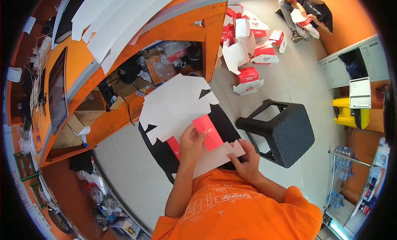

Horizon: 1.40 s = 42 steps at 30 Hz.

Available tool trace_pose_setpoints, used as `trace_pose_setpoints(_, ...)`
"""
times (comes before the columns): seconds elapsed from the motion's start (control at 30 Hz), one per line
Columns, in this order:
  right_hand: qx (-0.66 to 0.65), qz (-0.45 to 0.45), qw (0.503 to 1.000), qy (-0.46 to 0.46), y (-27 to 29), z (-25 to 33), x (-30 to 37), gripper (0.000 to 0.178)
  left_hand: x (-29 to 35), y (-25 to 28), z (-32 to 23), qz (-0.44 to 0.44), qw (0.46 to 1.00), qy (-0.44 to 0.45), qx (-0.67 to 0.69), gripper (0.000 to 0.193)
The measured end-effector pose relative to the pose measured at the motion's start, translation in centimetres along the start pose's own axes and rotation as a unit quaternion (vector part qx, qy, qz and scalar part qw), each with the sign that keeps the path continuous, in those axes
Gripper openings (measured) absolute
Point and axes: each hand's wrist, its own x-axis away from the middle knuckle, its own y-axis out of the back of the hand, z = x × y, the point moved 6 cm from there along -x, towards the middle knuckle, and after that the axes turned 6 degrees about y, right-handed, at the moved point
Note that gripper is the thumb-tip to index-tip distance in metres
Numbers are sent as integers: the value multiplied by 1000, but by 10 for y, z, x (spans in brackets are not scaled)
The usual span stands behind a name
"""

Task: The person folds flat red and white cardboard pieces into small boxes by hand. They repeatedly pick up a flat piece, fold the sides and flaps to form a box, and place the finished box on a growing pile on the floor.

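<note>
A die-cut cardboard box blank (175,103) lies over something black below my chest. Its upturned face is white, with notched edges and slots. One red panel (208,133) is folded over and shows a small white print, while a narrower strip of red shows left of my wrist. My left hand (191,144) grips the blank at the red panel, thumb on top and fingers partly hidden. At the blank's near right corner, my right hand (247,159) pinches a white flap between thumb and fingers.
A black plastic stool (289,134) stands close on my right. Several folded red-and-white boxes (252,54) are piled on the floor ahead. An orange desk (165,45) with cluttered shelves is at left, white sheets on top. Another person (308,16) sits far right, handling a box.
</note>
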Motion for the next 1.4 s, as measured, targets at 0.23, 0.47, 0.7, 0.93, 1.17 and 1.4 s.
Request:
trace_pose_setpoints(0.23, 203, 157, 920, 298, -22, 64, -26, 47, 20, 1, -19, 40, 985, -40, 165, 28)
trace_pose_setpoints(0.47, 200, 165, 890, 375, -36, 77, -60, 48, 68, 2, -49, 28, 974, -119, 190, 24)
trace_pose_setpoints(0.7, 100, 151, 915, 361, -52, 85, -58, 40, 105, 5, -34, -70, 949, -228, 208, 26)
trace_pose_setpoints(0.93, -35, 66, 963, 259, -52, 79, -45, 30, 106, 4, -34, -52, 959, -267, 77, 27)
trace_pose_setpoints(1.17, 23, 124, 962, 242, -34, 102, -78, 51, 91, 3, -29, -21, 929, -292, -227, 28)
trace_pose_setpoints(1.4, 87, 91, 854, 505, -55, 157, -78, 26, 83, -8, -30, -47, 912, -328, -241, 33)
